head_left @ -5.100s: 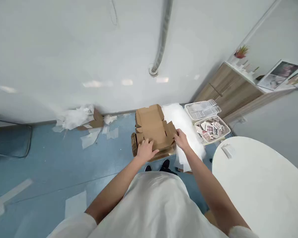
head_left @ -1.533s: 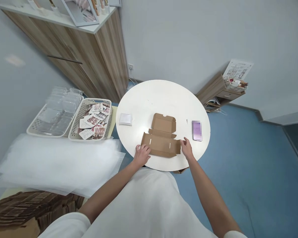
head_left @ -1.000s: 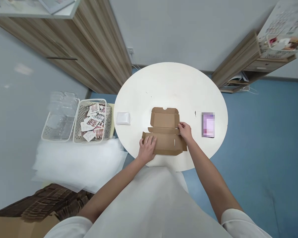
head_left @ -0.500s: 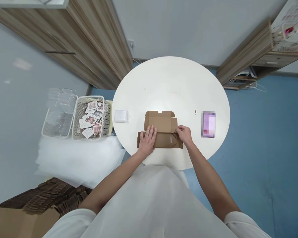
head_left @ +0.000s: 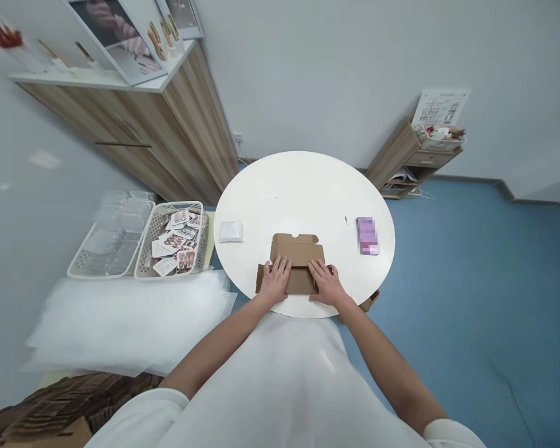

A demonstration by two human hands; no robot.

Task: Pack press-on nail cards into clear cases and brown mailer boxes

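A brown cardboard box [head_left: 297, 251], partly folded, lies on the white oval table [head_left: 303, 180] near its front edge. Its notched flap points away from me. My left hand [head_left: 275, 281] rests on the left part of the cardboard with fingers spread. On the right part lies my right hand [head_left: 327, 283], its fingers stretched over the fold and the right end. Between the hands the darker lower panel shows. The palms and fingers hide both ends of that panel in part.
A clear plastic packet [head_left: 231, 231] is at the table's left, a blurred purple item [head_left: 368, 236] at its right. Left of the table stand a basket of cards [head_left: 142, 267], a basket of clear cases [head_left: 77, 264], white sheets [head_left: 130, 317] and stacked brown cardboard [head_left: 60, 407].
My right hand has gone from pinching the cardboard's right edge to lying on it with fingers stretched. My left hand stays on the left part. The camera view has shifted.
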